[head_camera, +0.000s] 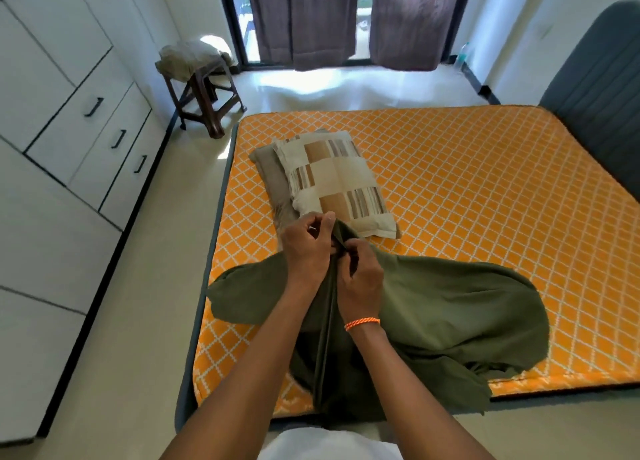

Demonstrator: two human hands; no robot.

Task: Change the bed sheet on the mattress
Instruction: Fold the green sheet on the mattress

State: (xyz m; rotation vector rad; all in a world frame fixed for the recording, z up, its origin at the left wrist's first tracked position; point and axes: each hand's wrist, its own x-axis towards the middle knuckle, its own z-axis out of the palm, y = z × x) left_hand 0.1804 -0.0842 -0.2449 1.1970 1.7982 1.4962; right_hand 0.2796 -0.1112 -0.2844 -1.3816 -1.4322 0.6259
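Olive-green cloth, the bed sheet (433,304), lies bunched on the near part of the mattress (467,182), and one part of it hangs over the near edge toward me. I see that my two hands meet at a raised fold of this sheet, just in front of the pillows. My left hand (306,248) has the fingers curled, and the thumb and first finger pinch the top of the fold; the other fingers are bent in toward the palm. My right hand (360,279) is just beside it, touching it, with the fingers also curled around the same fold, a little lower. On the right wrist there is an orange bracelet (362,323). The mattress has an orange cover with a white diamond pattern, and most of it is bare. A striped pillow (334,179) lies on top of a brown pillow (273,179) at the left side of the mattress. Beyond the bed a wooden stool (204,92) stands with cloth on it, near the dark curtains (301,20).
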